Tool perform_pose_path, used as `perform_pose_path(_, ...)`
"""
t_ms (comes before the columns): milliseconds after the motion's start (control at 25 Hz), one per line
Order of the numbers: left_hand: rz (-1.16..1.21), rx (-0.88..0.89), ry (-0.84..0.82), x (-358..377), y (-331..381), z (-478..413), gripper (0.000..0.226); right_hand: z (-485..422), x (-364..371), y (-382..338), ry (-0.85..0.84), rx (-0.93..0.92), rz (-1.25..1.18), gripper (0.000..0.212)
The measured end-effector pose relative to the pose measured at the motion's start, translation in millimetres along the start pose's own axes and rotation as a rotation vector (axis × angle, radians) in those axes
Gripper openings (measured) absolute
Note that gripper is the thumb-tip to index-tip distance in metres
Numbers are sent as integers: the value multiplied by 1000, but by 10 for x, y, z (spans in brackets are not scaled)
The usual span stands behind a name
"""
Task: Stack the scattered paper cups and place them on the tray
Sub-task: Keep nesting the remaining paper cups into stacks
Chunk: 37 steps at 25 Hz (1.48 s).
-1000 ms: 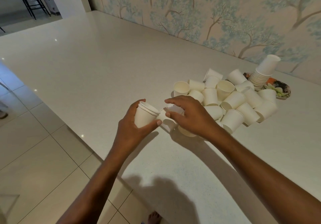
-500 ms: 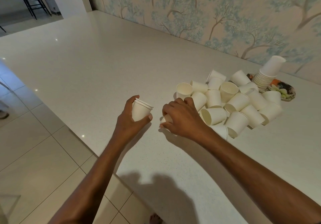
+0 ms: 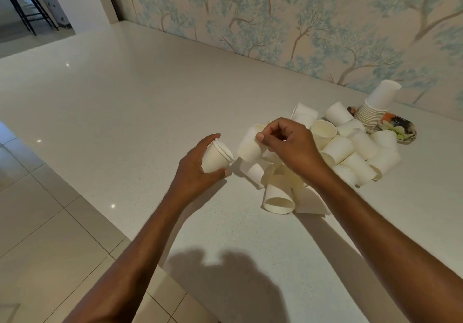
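Right hand [image 3: 288, 147] has lifted a cup [image 3: 249, 145] off the desk [image 3: 125, 122] since the last frame, fingers [image 3: 260, 137] pinching it near the rim, base aimed at the short stack [image 3: 216, 157] gripped in the left hand [image 3: 198, 170]. Risk: the cup goes in skewed and crumples a thin rim, or the forearm knocks the loose pile [image 3: 345, 147] behind. Cups are plain white, small, tapered; a tall stack [image 3: 375, 107] already sits on the tray [image 3: 406, 132] by the wall.
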<state>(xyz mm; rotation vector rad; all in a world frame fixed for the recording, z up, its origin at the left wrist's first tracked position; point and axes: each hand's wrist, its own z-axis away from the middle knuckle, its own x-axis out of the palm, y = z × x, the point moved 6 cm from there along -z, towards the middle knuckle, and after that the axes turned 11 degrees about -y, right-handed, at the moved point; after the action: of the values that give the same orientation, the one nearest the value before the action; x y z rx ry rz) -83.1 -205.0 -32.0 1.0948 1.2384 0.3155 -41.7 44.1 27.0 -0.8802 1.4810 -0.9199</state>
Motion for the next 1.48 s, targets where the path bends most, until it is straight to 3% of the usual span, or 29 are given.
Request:
perform_pose_path(440,-114,270,-164,235,663,-893,88,63,-420,90,211,57,-258,5)
perform_pose_path(680,-111,405,-244,304,838,-1114,87,-28,-318,122,165,47,-385,14)
perform_pose_path(960,-188,445,-263,255,915,-1335,86,-150,-185,110,96,9,-474,9)
perform_pose_path(1040,-224,444,-250,246,879,-1390,84,-129,-184,115,144,41,-375,19)
perform_pose_path(1120,-255,414,-234,234,805,-1437,84,-82,-174,141,171,100,-103,40)
perform_pose_path(1320,-302,381,-224,196,641,-1494,86,84,178,246,-95,216,548,85)
perform_pose_path(1480,-282,357,-224,167,581,-1492,87,153,398,233,-117,159,928,95)
